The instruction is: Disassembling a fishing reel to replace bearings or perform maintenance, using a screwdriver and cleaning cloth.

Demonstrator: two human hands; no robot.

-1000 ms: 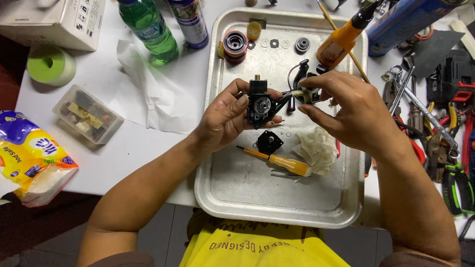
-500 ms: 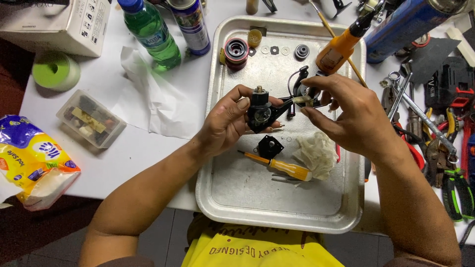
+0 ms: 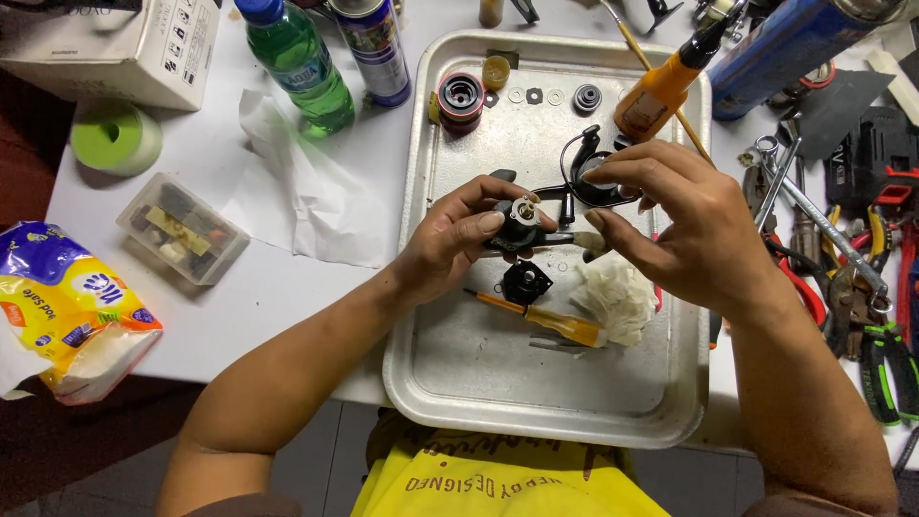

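Since half a second ago my right hand (image 3: 675, 225) has shifted a little, and the fingers now curl in closer to the black reel body (image 3: 517, 228), while my left hand (image 3: 459, 239) has kept its hold. My left fingers are closed around that small black reel body, thumb on top and fingertips underneath, with its brass shaft end pointing up between them. It hangs just above the metal tray (image 3: 450, 383), between my two hands. My right hand is half closed, thumb and forefinger drawn together at the end of a thin rod that sticks out of the reel body toward it; I cannot tell whether they actually pinch it. Behind my right fingers lies a black wire bail arm (image 3: 579, 158), partly hidden by them. Just below my left fingertips sits a small black round part (image 3: 526, 282) on the tray, and beside it an orange-handled screwdriver (image 3: 546, 321) lies slantwise, its handle touching a crumpled white rag (image 3: 617, 297) under my right palm. Beyond my right hand stands an orange oil bottle (image 3: 661, 96). Past my left hand, at the far edge of the tray, is a red and black spool (image 3: 460, 99).
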